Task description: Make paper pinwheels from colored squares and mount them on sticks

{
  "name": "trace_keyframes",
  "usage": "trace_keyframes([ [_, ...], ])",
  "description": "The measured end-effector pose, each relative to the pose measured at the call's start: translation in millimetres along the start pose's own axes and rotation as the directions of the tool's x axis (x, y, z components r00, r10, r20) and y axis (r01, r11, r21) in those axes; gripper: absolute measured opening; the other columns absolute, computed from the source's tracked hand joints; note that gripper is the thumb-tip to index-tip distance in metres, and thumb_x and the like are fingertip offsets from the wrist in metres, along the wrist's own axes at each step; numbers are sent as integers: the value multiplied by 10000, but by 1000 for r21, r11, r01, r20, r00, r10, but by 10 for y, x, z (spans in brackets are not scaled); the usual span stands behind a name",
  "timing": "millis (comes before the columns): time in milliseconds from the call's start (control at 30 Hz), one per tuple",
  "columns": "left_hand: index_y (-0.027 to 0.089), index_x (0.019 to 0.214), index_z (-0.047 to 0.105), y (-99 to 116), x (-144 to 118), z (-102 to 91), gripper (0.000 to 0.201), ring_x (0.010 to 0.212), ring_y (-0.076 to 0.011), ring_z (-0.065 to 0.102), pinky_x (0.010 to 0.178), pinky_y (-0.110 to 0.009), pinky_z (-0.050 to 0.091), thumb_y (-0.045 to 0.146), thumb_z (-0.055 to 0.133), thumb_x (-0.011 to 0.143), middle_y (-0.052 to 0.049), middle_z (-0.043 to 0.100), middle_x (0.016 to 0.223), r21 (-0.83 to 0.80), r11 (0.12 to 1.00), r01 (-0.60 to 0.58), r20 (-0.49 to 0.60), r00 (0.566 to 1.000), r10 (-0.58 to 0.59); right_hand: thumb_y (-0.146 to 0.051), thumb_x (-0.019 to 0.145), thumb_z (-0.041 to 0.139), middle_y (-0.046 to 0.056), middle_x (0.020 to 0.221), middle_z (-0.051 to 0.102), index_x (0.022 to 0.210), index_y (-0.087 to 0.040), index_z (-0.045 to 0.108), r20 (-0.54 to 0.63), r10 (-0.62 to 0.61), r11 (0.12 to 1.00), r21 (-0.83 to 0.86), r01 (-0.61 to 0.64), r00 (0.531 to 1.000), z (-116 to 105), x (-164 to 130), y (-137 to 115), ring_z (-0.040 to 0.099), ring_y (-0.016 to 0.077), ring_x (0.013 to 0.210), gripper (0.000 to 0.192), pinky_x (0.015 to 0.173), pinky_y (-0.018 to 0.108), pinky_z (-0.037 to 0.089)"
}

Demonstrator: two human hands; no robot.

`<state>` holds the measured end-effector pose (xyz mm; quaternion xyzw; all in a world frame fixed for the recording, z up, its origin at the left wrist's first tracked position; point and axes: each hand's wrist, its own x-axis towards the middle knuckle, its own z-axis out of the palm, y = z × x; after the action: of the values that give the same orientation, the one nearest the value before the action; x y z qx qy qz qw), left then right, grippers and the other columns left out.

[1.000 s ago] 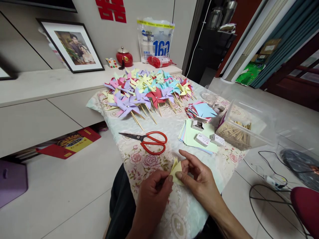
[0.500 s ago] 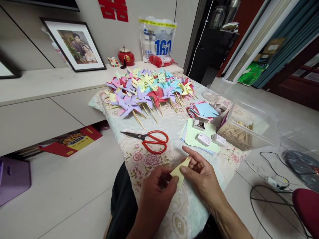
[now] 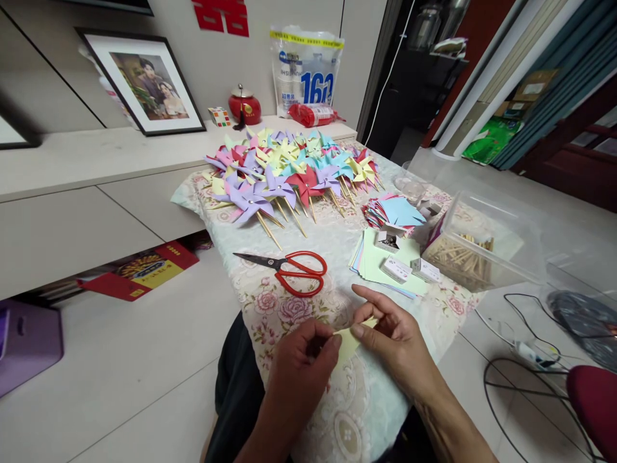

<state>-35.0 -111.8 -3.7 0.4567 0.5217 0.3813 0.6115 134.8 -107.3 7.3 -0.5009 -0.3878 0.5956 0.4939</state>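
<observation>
A small piece of pale yellow paper (image 3: 348,346), which looks folded, is held between both hands above the near part of the table. My left hand (image 3: 308,357) pinches its left corner between thumb and fingers. On the other side, my right hand (image 3: 388,331) grips it between the thumb and bent fingers, with the index finger stretched out. Scissors with red handles (image 3: 301,274) lie on the floral tablecloth (image 3: 294,310) just beyond my left hand, blades pointing left. Past my right hand is a stack of coloured paper sheets (image 3: 364,263) with small white boxes (image 3: 396,269) on top.
Many paper pinwheels (image 3: 306,185) on sticks cover the far part of the table. Cut paper pieces (image 3: 402,211) lie behind the sheets. At the right edge stands a clear plastic box (image 3: 463,257) of short wooden sticks. A stool (image 3: 592,402) is at the lower right.
The yellow paper has tilted and turned, now showing a narrower, lower shape between my fingers. My left fingers have shifted slightly along it. Everything else on the table stays in place.
</observation>
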Motion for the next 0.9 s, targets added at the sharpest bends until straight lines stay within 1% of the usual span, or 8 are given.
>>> trace_keyframes([
  [100,197,820,664,-9,-17,65,129,590,-130,534,569,-239,441,322,679,796,12,637,674,36,998,-57,-26,998,58,-303,755,843,-32,795,640,1234,-281,679,-83,-22,999,38,26,996,21,14,61,556,112,682,507,649,244,429],
  [200,201,769,659,3,-36,90,116,592,-141,547,582,-254,455,313,666,800,9,649,662,82,993,-87,-52,994,91,-315,764,836,-28,814,632,1208,-289,695,-100,-21,997,70,28,995,22,20,114,564,114,691,466,668,252,442],
  [300,203,717,646,38,-41,52,152,601,-156,566,588,-268,461,313,636,821,2,645,650,181,978,-102,-61,992,114,-321,803,801,-2,869,653,1145,-293,725,-29,-63,997,-51,61,998,-3,2,78,605,152,775,352,722,281,471],
  [433,201,792,673,84,-41,-11,131,675,-191,621,629,-299,476,276,580,848,-29,689,727,365,912,-188,-17,978,208,-301,872,728,48,1009,693,1005,-282,760,139,-249,883,-374,284,958,-11,-30,-61,631,228,974,139,861,344,481],
  [567,206,780,672,94,-56,-9,139,727,-199,647,684,-315,477,210,554,853,-26,687,741,493,817,-299,23,943,332,-282,903,690,41,904,694,911,-252,749,236,-312,793,-469,389,920,22,-25,-110,643,210,877,67,785,325,483],
  [633,209,800,678,73,-58,-2,126,743,-196,652,700,-314,477,202,565,854,-21,688,760,509,804,-308,17,937,349,-278,912,679,26,833,684,842,-232,734,225,-309,805,-456,380,924,30,-12,-89,632,187,814,99,748,302,467],
  [733,215,844,685,16,-53,-11,94,747,-189,655,709,-309,487,231,593,858,-15,695,792,444,856,-264,-31,950,310,-296,894,696,11,815,677,799,-222,721,139,-272,874,-377,305,952,16,10,-36,611,171,794,123,742,282,444],
  [900,218,776,681,-27,-57,-58,118,661,-164,613,638,-279,468,275,619,860,1,671,725,350,907,-235,-83,957,279,-343,816,770,-12,763,636,754,-207,716,6,-120,979,-168,119,993,-26,31,63,548,149,747,159,702,262,400],
])
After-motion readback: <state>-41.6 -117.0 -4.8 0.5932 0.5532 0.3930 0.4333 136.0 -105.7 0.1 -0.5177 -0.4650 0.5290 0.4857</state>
